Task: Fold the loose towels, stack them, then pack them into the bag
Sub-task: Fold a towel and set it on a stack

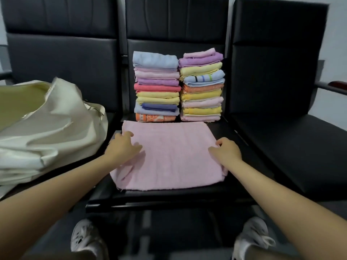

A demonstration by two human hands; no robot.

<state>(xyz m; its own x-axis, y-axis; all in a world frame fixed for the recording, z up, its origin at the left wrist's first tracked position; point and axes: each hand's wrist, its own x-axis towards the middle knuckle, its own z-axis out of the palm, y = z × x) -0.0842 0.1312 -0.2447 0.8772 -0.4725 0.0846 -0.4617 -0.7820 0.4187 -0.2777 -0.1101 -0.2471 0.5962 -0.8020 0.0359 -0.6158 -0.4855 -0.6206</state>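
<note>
A pink towel lies spread flat on the middle black seat. My left hand rests on the towel's left side with fingers spread. My right hand sits at the towel's right edge, fingers bent over the cloth there; whether it pinches the edge is unclear. Behind the towel, two tall stacks of folded towels stand against the backrest: the left stack topped by a light blue one, the right stack topped by pink and purple ones. A cream fabric bag lies open on the left seat.
A row of black padded chairs; the right seat holds nothing. A dark armrest juts out at the far right. My white shoes show on the floor below the seat's front edge.
</note>
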